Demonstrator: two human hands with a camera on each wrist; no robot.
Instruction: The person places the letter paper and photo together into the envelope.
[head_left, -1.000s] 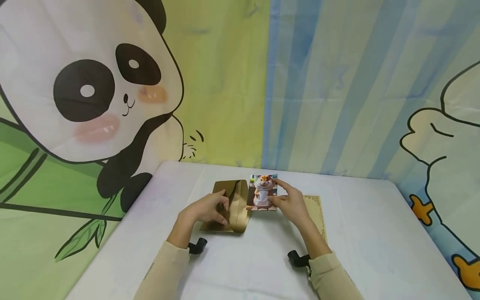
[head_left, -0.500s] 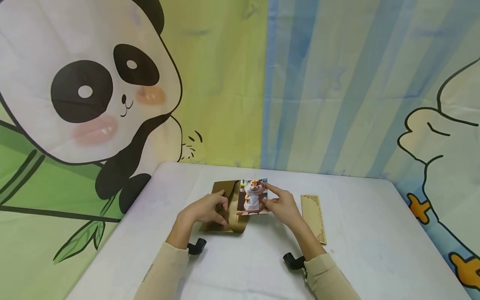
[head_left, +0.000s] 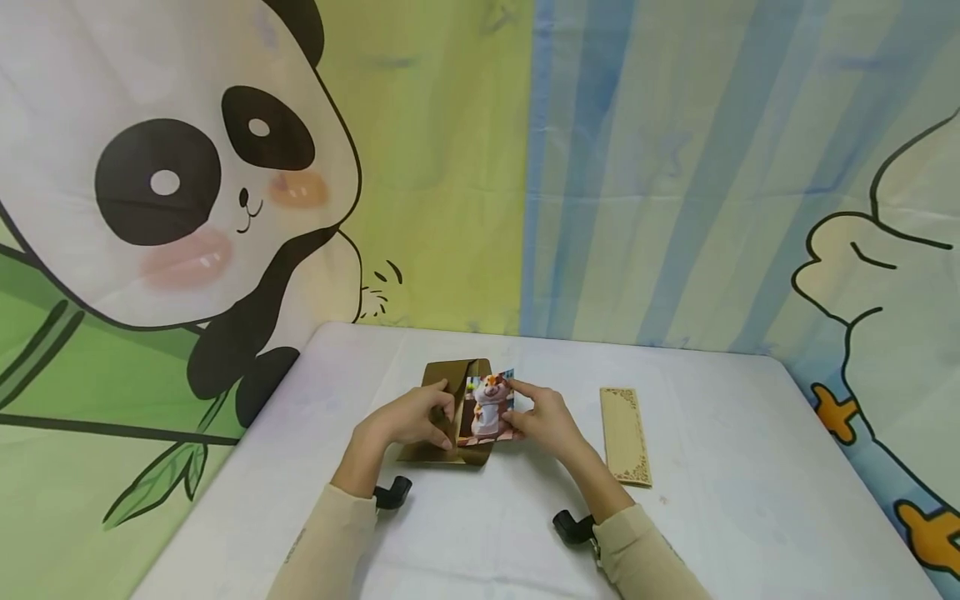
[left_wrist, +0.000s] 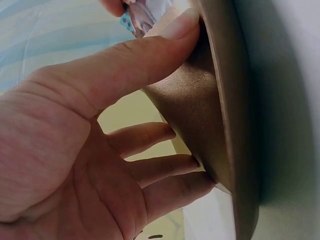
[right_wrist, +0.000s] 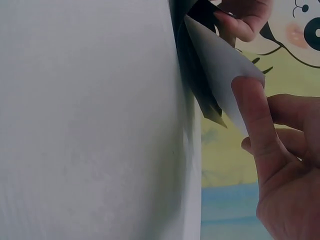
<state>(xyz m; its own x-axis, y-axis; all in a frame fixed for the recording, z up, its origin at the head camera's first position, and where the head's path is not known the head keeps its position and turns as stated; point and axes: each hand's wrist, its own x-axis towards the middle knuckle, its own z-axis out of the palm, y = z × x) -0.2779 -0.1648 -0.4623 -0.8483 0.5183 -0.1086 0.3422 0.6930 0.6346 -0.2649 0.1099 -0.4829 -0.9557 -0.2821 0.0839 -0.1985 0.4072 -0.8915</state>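
Since the earlier frames the photo card (head_left: 489,408) had travelled left, from beside the gold envelope (head_left: 448,412) to partly inside its open mouth, uncovering the wooden strip (head_left: 625,434) that the right hand had hidden.

Backdrop (head_left: 225,183): a printed cloth with a panda on the left and blue stripes on the right, behind everything. Table (head_left: 750,500): white, wide, carrying all the items.

Envelope: lay flat near the table's middle, flap lifted toward the right. Left hand (head_left: 408,421): fingers curled on the envelope, thumb (left_wrist: 150,52) pressing the flap up and open, the other fingers behind the paper.

Right hand (head_left: 543,421): pinched the card's right edge, forefinger on the front, thumb (right_wrist: 257,120) on the blank back. The card's left part sat tucked under the flap, its hamster picture still showing.

Strip: pale, carved border, lying to the right of the right hand, apart from it.

Judgement: the card looked roughly a third entered; the shift leftward suggested insertion was under way, not finished.
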